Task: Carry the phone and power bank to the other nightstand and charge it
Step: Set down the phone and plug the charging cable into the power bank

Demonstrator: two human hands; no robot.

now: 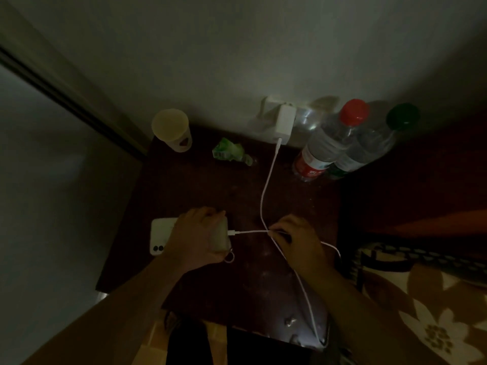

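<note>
The power bank (220,237) sits near the front left of the dark nightstand (200,191), wrapped in the left hand (196,238), whose fingers are curled tight around it. A white cable (266,192) is plugged into its right end. The phone (161,235) lies flat just to the left, camera side up, partly under that same hand. The right hand (295,239) is beside the bank, fingertips pinched closed on the cable a little way from the plug. From there the cable climbs to a white charger (284,122) in the wall socket (266,109) at the back, and another stretch of cable trails down past the right wrist toward the front edge of the nightstand.

At the back left stands a pale cup (172,131), with a crumpled green wrapper (229,151) near it. At the back right are two clear bottles, touching: one with a red cap (353,111), one with a dark green cap (403,115). A flower-patterned blanket (432,312) lies to the right. The room is dim.
</note>
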